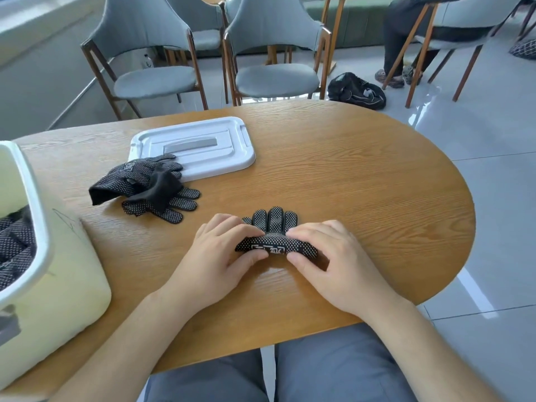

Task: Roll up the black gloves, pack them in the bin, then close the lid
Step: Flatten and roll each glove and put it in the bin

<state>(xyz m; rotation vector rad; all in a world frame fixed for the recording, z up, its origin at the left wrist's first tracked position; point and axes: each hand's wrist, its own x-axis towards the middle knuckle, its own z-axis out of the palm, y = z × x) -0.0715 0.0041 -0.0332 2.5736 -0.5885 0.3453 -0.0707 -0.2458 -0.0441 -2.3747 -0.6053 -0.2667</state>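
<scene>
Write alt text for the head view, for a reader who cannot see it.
A person's left grip and right grip hold a half-rolled black glove on a wooden table, its finger end flat beyond the roll. To the left lie loose gloves overlapping a white lid, and an open bin holding more gloves.

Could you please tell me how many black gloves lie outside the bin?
3 visible: one half-rolled glove between the left hand and right hand, and two tangled loose gloves overlapping the lid's near corner. Another may hide inside either.
</scene>
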